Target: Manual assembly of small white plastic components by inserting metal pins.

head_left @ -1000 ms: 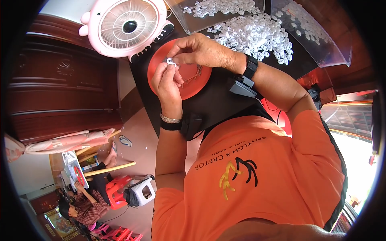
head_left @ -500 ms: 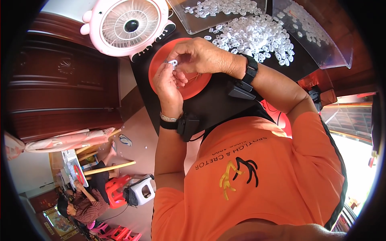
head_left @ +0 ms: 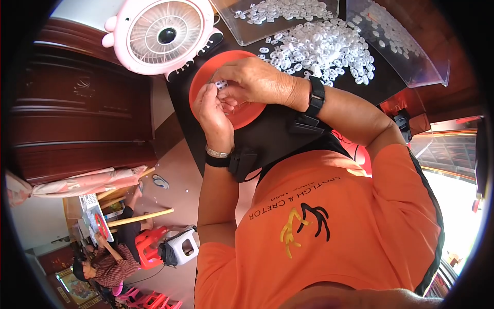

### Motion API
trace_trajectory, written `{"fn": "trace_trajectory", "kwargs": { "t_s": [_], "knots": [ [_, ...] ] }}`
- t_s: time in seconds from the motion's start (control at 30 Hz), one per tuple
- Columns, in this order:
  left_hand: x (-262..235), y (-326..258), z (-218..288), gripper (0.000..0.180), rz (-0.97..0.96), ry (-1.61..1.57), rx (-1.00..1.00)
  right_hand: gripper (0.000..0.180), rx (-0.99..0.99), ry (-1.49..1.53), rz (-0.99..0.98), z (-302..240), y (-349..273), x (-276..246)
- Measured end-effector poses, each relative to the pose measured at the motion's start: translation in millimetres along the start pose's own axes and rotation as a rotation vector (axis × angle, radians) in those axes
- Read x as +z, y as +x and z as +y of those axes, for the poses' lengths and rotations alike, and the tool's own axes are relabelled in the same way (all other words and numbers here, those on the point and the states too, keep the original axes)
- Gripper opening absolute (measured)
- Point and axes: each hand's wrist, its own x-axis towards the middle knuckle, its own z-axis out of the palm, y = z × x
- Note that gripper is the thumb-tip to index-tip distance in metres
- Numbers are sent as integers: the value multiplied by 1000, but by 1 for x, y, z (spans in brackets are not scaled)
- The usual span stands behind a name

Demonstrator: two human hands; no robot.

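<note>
Over a round red-orange dish (head_left: 205,69) my two hands meet. My left hand (head_left: 213,113) pinches a small white plastic piece with dark holes (head_left: 221,84) between its thumb and fingers. Its other fingers are curled. From the right, my right hand (head_left: 257,80) bends over the same piece, with its thumb and forefinger closed at it. Some thin, stick-like bits in the dish are partly hidden under the hands. Right beside the dish lies a large heap of white oval two-holed pieces (head_left: 324,51) on the black table (head_left: 257,136).
A pink fan (head_left: 165,36) stands at the far left of the table. Two clear plastic bins, one at the back (head_left: 247,33) and one at the right (head_left: 411,67), hold more white pieces. At lower left, another person (head_left: 110,262) sits near stools (head_left: 180,246).
My right hand and wrist have shifted slightly toward me. The white piece has turned between my fingers and shows more of its dark holes. Both hands stay over the dish.
</note>
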Motion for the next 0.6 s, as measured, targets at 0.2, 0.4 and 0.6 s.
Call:
{"fn": "trace_trajectory", "kwargs": {
  "t_s": [0.2,0.4,0.6],
  "knots": [
    [1,-1,-1,25,-3,28,103,23,26,92,-8,-3,1,-1],
    [4,-3,-2,22,-33,15,77,18,0,56,14,-1,-2,-4],
    [-5,-6,4,23,1,63,113,21,-30,174,71,-5,1,6]
  ]
}}
